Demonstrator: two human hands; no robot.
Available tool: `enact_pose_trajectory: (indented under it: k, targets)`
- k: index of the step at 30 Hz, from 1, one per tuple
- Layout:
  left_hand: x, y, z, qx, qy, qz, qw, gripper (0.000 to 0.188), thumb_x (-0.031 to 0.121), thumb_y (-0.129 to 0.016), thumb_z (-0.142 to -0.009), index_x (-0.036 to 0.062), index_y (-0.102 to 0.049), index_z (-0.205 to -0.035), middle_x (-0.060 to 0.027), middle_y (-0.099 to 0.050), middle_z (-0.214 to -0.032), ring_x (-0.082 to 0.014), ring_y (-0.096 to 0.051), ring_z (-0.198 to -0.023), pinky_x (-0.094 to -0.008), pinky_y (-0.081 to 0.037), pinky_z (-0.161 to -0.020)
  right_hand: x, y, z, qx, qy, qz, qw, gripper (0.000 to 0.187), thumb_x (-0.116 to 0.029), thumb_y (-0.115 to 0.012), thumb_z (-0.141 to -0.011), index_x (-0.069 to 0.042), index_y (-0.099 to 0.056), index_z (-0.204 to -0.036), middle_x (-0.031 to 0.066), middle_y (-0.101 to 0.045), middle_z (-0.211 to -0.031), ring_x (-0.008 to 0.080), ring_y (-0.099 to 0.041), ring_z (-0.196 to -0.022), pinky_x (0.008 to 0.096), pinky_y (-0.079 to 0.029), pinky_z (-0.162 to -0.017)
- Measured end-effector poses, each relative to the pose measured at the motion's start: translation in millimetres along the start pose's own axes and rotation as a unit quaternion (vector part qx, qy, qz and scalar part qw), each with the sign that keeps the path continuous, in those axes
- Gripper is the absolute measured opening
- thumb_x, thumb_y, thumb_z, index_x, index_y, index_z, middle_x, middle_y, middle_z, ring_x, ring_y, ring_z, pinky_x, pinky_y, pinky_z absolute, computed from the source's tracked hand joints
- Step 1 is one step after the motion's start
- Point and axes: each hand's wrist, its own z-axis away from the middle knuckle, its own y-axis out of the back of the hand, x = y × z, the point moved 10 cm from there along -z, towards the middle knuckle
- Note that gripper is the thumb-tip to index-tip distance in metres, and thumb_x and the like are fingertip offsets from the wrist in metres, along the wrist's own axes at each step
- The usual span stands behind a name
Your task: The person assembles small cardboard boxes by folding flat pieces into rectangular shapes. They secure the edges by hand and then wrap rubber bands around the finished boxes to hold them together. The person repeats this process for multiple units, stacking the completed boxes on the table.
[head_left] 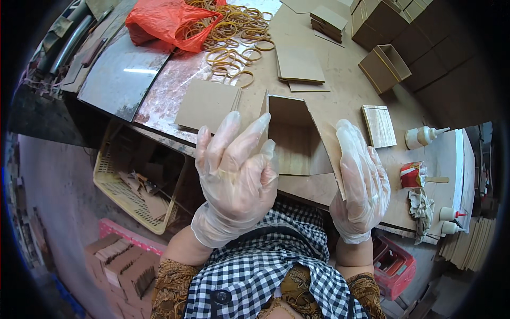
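A box of thin brown board (291,139) stands at the table's near edge, its open side toward me, so I see into it. My right hand (363,178), in a clear plastic glove, lies along the outside of the box's right panel with fingers stretched out. On the other side, my left hand (234,165), gloved likewise, is raised by the left panel, palm up and fingers apart. Whether it touches that panel I cannot tell. Just beyond it lie some square brown boards (204,103). A pale wood-grained square (379,126) lies right of the box.
Rubber bands (234,58) spill from a red plastic bag (167,24) at the back. Stacked boards (300,66) lie behind the box. A glue bottle (419,137), a red cup (413,175) and a rag (421,210) sit at right. A yellow basket (127,194) stands below the table.
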Motion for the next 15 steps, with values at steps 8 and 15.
enact_pose_trajectory:
  k: [8, 15]
  targets:
    - [-58.9, -16.2, 21.0, -0.011, 0.303, 0.382, 0.873, 0.012, 0.012, -0.067, -0.094, 0.0022, -0.066, -0.086, -0.0145, -0.069, -0.116, -0.0290, -0.060, -0.114, -0.0372, -0.045, -0.103, 3.6, -0.2, 3.8, 0.002, 0.002, -0.008, 1.000, 0.042, -0.005, -0.058, -0.094, -0.014, -0.047, -0.133, 0.0154, -0.065, -0.130, 0.0341, -0.064, -0.119, 0.0449, -0.047, -0.105]
    - [-73.0, -13.0, 46.6, 0.011, 0.295, 0.396, 0.869, 0.029, 0.019, -0.051, -0.104, 0.0001, -0.064, -0.087, -0.0193, -0.065, -0.121, -0.0272, -0.055, -0.122, -0.0425, -0.037, -0.109, -5.2, -14.3, -13.7, -0.059, -0.001, 0.047, 0.997, 0.036, -0.014, -0.064, -0.094, -0.009, -0.057, -0.129, 0.0118, -0.067, -0.128, 0.0304, -0.063, -0.121, 0.0433, -0.039, -0.112]
